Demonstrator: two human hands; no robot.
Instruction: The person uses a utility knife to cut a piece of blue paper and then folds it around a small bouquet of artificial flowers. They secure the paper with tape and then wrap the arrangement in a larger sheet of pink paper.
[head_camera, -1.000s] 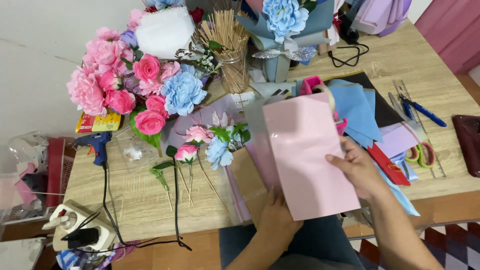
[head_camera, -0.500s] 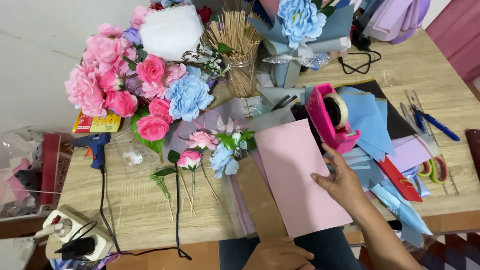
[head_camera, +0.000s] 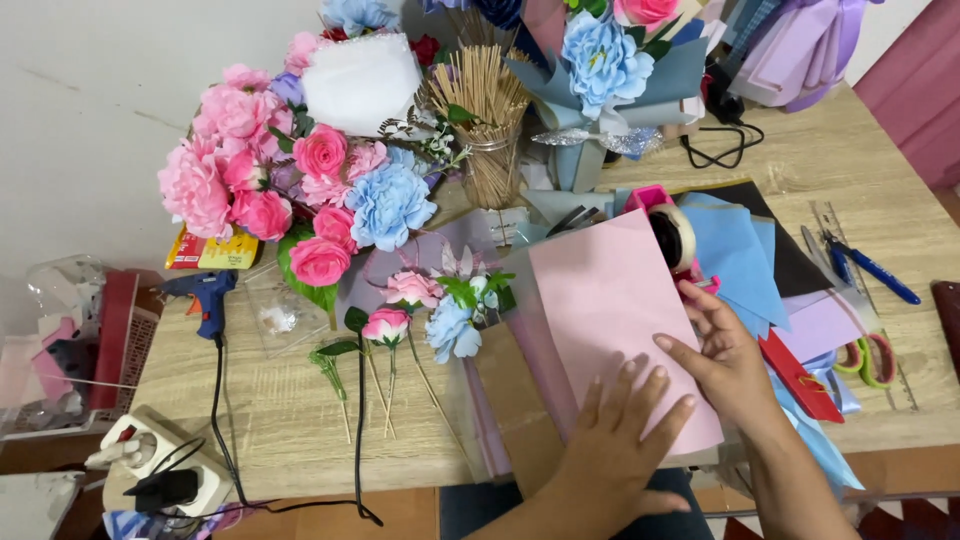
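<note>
- Left hand (head_camera: 612, 440): laid palm-down, fingers spread flat, on the lower part of one rectangular sheet of pale pink paper (head_camera: 610, 300); it presses the sheet and grasps nothing.
- Right hand (head_camera: 728, 362): rests on the sheet's right edge, fingers loosely curved over the paper; nothing is clasped in it.
- The pink sheet lies on the light wooden table (head_camera: 270, 420), directly before the person, over a brown paper sheet (head_camera: 515, 400).
- One pink tape dispenser (head_camera: 672, 232) stands touching the sheet's upper right corner.
- Three loose artificial flowers on stems (head_camera: 415, 310), two pink and one blue, lie left of the sheet.
- One blue hot-glue gun (head_camera: 208, 295) lies near the table's left edge.
- One glass jar of wooden sticks (head_camera: 488, 130) stands behind.
</note>
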